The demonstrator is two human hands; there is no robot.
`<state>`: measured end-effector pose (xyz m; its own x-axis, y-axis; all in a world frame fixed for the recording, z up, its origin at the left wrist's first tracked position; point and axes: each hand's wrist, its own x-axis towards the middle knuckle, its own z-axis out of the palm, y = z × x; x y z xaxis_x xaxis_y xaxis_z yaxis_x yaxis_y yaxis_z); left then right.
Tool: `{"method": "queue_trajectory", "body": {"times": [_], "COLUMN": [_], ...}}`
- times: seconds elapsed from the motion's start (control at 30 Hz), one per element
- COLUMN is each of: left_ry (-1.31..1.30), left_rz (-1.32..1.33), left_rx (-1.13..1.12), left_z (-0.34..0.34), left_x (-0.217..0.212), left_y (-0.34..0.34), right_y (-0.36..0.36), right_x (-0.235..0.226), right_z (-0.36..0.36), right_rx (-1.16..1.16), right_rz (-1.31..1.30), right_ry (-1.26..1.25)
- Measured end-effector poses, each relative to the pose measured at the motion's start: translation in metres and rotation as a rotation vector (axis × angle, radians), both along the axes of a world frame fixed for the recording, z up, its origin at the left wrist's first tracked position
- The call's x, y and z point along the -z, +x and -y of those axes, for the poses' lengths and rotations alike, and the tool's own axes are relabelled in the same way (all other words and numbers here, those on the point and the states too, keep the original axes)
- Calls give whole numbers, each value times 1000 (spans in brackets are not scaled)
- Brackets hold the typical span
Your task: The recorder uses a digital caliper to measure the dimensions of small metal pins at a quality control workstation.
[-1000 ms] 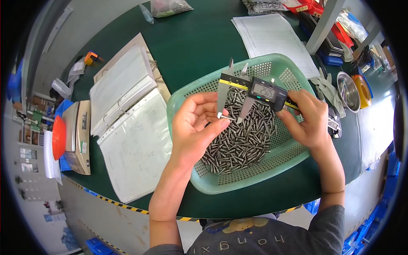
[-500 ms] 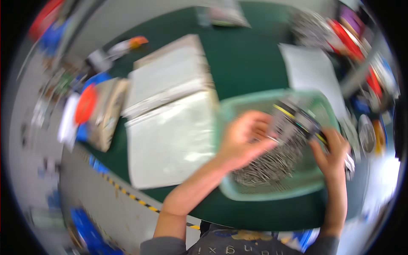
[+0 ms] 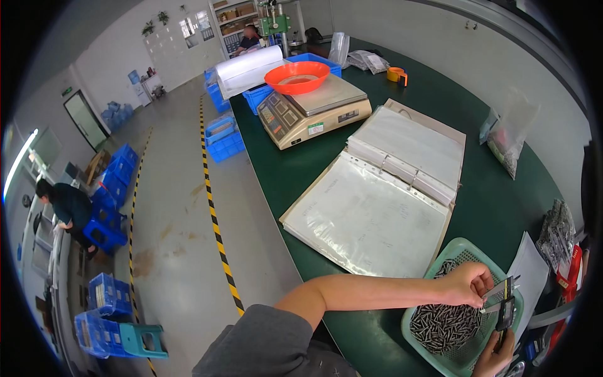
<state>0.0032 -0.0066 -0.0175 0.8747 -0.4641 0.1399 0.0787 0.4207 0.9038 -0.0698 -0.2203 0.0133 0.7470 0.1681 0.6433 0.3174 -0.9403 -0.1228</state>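
In my right hand (image 3: 494,359), at the lower right, is a digital caliper (image 3: 506,313) with a dark display body and metal jaws. The fingers of my left hand (image 3: 470,284) are pinched at the jaw tips, on what looks like a small metal pin (image 3: 483,308); it is partly hidden. Both hands are over a light green plastic basket (image 3: 422,355). Many small dark metal pins (image 3: 443,328) lie heaped in it, and my left forearm hides part of the basket.
Left of the basket an open ring binder (image 3: 370,213) with sleeved pages lies on the green table. Beyond it are a scale (image 3: 314,119) with an orange-red bowl (image 3: 297,76), and a tape roll (image 3: 397,75). Paper (image 3: 531,267) and bagged parts (image 3: 556,229) are at the right. Another person (image 3: 70,207) works far left.
My view has swung left, so the basket and hands now appear at the lower right, and the scale and floor have come into sight. The caliper stays in my right hand.
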Motion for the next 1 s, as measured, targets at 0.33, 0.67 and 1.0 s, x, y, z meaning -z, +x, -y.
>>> {"method": "queue_trajectory", "body": {"times": [0.33,0.67,1.0], "left_ry": [-5,104,231], "left_rz": [62,159,20], "left_rx": [30,-8,22], "left_z": [1,-1,-20], "left_x": [-3,1,-4], "left_y": [0,-8,-3], "right_y": [4,-2,8], "right_x": [7,7,20], "right_z": [12,6,-5], "right_rx": [7,34,60], "right_rz": [19,-11,-137], "right_ry": [-37,35,286]}}
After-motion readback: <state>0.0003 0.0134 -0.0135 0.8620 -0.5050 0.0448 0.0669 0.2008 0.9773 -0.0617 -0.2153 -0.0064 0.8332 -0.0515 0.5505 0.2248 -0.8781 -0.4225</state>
